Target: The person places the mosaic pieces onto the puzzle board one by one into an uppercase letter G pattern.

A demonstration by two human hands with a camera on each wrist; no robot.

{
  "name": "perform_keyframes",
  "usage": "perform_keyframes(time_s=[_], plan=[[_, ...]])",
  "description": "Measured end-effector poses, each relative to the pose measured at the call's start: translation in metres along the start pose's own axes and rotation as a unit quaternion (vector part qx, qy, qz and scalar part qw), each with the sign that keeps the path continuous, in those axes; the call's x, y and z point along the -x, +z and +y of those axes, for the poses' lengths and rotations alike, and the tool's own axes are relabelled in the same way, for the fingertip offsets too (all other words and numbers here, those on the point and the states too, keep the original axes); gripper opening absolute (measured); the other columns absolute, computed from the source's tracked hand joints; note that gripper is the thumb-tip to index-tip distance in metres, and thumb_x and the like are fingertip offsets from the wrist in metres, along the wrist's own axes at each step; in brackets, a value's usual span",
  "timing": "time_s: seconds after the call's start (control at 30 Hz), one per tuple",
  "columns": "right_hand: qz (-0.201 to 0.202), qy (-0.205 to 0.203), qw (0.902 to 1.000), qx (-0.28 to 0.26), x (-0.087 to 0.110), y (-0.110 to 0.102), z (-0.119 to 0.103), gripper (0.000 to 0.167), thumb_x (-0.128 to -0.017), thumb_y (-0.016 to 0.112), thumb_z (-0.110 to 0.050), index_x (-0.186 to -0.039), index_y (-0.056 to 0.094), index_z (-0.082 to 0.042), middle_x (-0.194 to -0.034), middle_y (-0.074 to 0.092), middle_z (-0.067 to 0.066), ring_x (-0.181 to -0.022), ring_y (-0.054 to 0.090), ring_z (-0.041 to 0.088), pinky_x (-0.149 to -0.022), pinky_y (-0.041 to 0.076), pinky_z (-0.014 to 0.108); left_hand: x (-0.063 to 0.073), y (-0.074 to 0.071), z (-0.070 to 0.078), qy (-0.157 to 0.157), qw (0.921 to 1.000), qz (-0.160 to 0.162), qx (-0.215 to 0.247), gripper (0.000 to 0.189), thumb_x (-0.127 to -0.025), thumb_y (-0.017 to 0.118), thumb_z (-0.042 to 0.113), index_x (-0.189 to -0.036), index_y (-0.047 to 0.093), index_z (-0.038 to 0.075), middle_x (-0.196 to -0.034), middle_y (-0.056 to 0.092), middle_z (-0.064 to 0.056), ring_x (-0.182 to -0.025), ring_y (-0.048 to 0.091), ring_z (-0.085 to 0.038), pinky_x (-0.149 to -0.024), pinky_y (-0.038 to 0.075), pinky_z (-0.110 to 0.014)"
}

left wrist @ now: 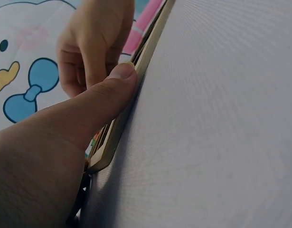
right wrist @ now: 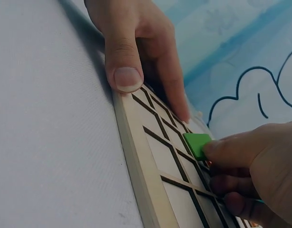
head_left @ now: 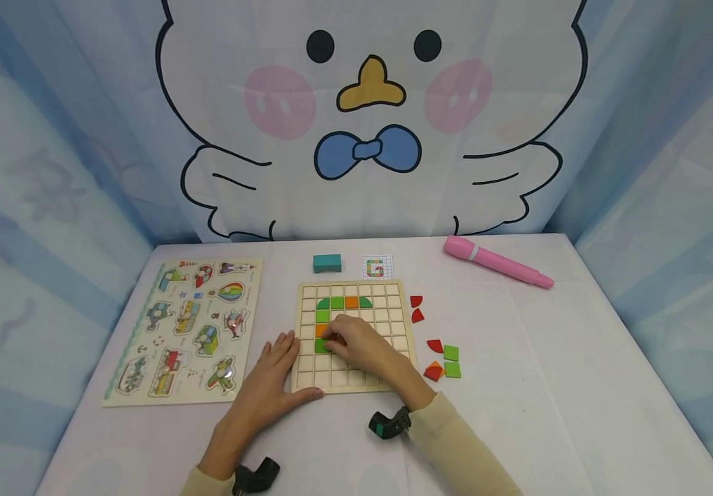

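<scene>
A wooden grid board (head_left: pixel 365 384) lies on the white table, with a row and a column of green and orange pieces on it. My right hand (head_left: pixel 362 342) is over the board's left half and pinches a green square tile (right wrist: pixel 197 145) by its edge, tilted at one of the cells. Above that cell sit an orange tile (head_left: pixel 321 331) and a green tile (head_left: pixel 322 315). My left hand (head_left: pixel 272 379) rests at the board's lower left corner, fingers extended along the left side and thumb (left wrist: pixel 121 71) against the front edge.
Right of the board lie loose red quarter-round pieces (head_left: pixel 416 301) and green squares (head_left: pixel 451 353). Behind it are a teal block (head_left: pixel 327 263) and a small pattern card (head_left: pixel 377 266). A vehicle puzzle board (head_left: pixel 195 331) lies left, a pink pen-shaped object (head_left: pixel 499 262) at back right.
</scene>
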State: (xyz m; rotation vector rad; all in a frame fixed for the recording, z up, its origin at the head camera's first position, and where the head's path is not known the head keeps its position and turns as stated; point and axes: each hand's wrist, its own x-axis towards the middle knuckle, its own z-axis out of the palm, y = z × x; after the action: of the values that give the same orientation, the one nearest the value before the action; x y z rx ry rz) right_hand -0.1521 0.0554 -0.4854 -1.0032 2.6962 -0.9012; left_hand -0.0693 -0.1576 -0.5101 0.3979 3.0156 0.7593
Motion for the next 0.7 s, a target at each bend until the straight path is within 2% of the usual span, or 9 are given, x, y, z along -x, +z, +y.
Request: perform_keyframes(time_s=[0.3, 0.53, 0.7], plan=[[0.012, -0.01, 0.9998, 0.014, 0.0004, 0.0015, -0.0003, 0.014, -0.097, 0.068, -0.021, -0.102, 0.078, -0.012, -0.094, 0.068, -0.003, -0.085, 0.062, 0.006, -0.08, 0.057, 0.021, -0.0013, 0.0001, -0.0005, -0.005, 0.9999, -0.01, 0.004, 0.106, -0.079, 0.072, 0.067, -0.153, 0.037, -0.001, -0.162, 0.033, -0.017, -0.152, 0.029, -0.035, -0.128, 0.021, -0.052], [0.009, 0.003, 0.9997, 0.021, 0.0005, 0.0003, -0.0006, 0.015, -0.098, 0.067, -0.023, -0.105, 0.076, -0.013, -0.098, 0.068, -0.004, -0.088, 0.061, 0.006, -0.084, 0.057, 0.022, -0.0012, -0.0005, -0.0001, -0.003, 1.0, -0.008, 0.001, 0.106, -0.079, 0.072, 0.067, -0.153, 0.038, -0.001, -0.162, 0.034, -0.017, -0.152, 0.029, -0.035, -0.128, 0.022, -0.052], [0.016, 0.016, 0.9997, 0.007, 0.0023, -0.006, -0.0006, 0.016, -0.097, 0.068, -0.023, -0.107, 0.074, -0.012, -0.097, 0.067, -0.003, -0.085, 0.058, 0.007, -0.078, 0.055, 0.021, -0.0004, 0.0, 0.0003, -0.001, 1.0, -0.001, 0.0, 0.106, -0.078, 0.073, 0.067, -0.152, 0.038, -0.001, -0.161, 0.035, -0.017, -0.151, 0.031, -0.036, -0.128, 0.022, -0.053]])
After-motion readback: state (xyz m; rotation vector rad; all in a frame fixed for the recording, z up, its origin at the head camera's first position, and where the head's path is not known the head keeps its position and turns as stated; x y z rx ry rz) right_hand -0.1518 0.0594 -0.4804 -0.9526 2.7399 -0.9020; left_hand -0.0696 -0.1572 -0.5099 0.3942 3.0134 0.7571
